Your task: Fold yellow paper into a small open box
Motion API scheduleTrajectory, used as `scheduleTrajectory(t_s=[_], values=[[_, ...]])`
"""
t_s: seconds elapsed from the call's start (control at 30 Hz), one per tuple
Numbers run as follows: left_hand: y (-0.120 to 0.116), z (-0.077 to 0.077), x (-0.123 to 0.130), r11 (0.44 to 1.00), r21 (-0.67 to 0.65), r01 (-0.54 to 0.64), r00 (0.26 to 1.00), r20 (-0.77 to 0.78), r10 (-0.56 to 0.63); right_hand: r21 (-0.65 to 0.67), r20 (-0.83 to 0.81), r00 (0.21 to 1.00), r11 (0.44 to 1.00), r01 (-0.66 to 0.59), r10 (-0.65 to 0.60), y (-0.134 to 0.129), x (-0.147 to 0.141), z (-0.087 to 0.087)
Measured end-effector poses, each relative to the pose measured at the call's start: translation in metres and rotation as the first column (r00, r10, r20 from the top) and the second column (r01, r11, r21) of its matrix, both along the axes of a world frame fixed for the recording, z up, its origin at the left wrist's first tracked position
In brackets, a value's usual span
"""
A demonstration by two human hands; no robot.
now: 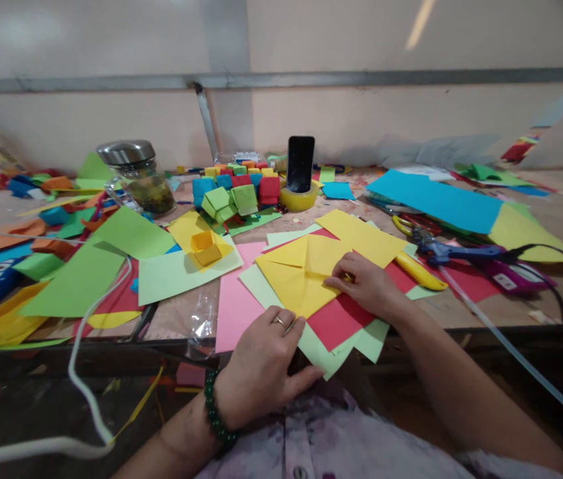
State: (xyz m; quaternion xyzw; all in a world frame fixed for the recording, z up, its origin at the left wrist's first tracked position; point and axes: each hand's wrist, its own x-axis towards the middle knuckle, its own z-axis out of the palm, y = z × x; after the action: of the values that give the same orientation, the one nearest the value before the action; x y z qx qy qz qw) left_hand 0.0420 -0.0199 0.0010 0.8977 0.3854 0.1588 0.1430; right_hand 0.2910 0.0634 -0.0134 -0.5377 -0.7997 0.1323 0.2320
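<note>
A folded yellow paper (pixel 296 273) lies on a pile of red and pale green sheets at the table's front edge, its flaps meeting near the middle. My right hand (pixel 363 283) has thumb and fingers pinched together at the paper's right side. At its lower corner rests my left hand (pixel 266 362), fingers curled, fingertips touching the paper's edge, thumb stretched to the right. Whether the left fingers grip the paper is hard to tell. A small yellow folded box (pixel 205 248) sits to the left on a pale green sheet (pixel 186 269).
Behind are colourful paper cubes (pixel 245 199), a phone (pixel 300 164) upright in a tape roll (pixel 299 197), and a glass jar (pixel 136 176). At right lie a blue glue gun (pixel 453 251), a yellow cutter (pixel 421 271) and blue sheets (pixel 435 199). A white cable (pixel 82 372) crosses the left.
</note>
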Motion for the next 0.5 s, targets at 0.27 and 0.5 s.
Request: scheduleTrajectory(t_s=[0.27,0.5], values=[[0.007,0.002,0.001,0.999,0.025,0.048,0.996,0.072,-0.050,-0.014,0.024,1.000,1.000,0.019,-0.019,-0.002,-0.004,0.005],[0.014,0.005,0.003,0.999,-0.010,0.050,0.995,0.084,-0.049,0.039,0.036,0.997,0.997,0.068,-0.070,-0.003,-0.005,0.003]])
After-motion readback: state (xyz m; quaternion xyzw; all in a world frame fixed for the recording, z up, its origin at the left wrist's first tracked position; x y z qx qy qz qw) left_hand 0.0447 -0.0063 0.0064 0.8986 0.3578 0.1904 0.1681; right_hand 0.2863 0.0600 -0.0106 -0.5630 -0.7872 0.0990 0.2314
